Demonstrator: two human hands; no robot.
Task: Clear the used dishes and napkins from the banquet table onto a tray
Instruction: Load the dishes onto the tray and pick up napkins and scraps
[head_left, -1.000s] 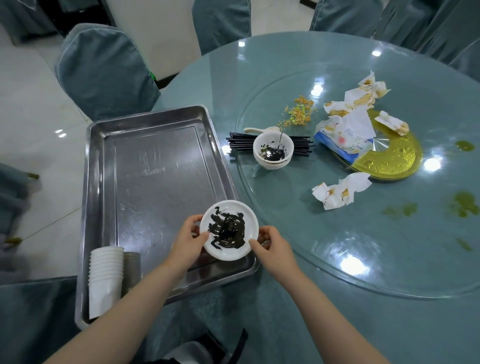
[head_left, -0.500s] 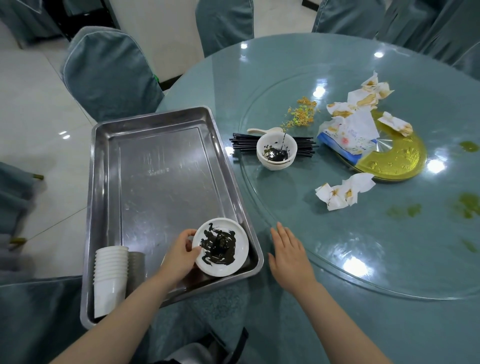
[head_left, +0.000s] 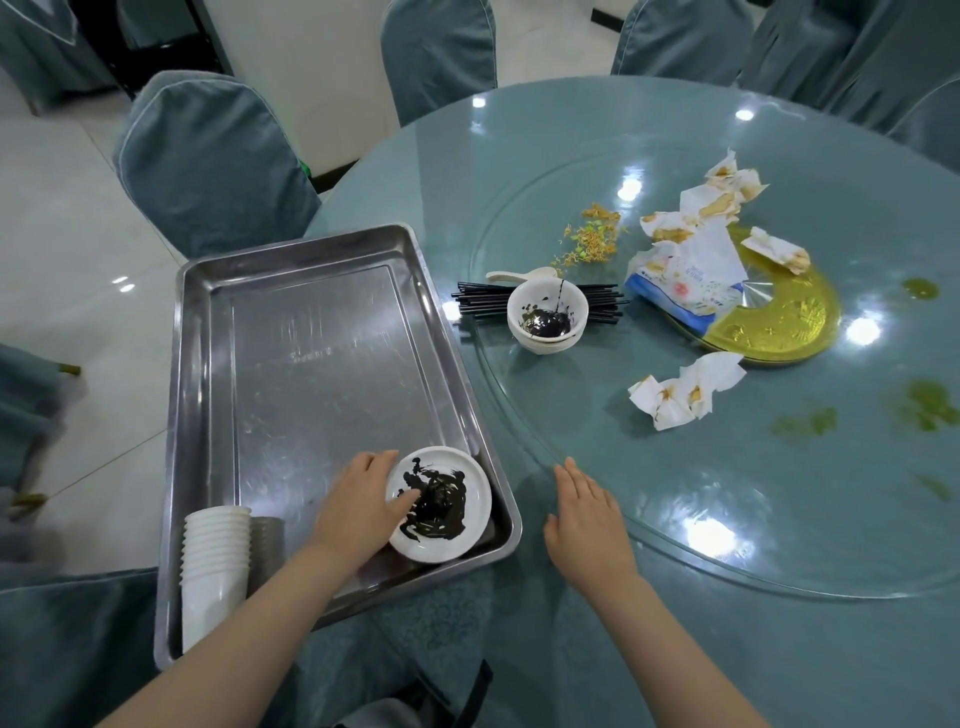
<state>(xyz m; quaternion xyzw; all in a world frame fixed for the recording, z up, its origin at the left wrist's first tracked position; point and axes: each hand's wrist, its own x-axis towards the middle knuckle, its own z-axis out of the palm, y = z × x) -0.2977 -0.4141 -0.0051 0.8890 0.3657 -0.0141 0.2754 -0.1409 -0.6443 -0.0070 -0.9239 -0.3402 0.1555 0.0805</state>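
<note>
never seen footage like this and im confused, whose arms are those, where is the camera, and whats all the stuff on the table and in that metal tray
There is no machine here. The arms belong to a person wearing a camera on the head, so you look forward and down at their own two hands.

The left hand holds the edge of a white plate smeared with dark sauce, inside the metal tray. A stack of white cups also lies in the tray. The right hand is open and holds nothing, over the round teal table.

Left on the glass turntable: stacked white bowls with dark sauce, sitting on black chopsticks, a white spoon, crumpled stained napkins, a tissue packet on a gold plate, and food scraps.
</note>
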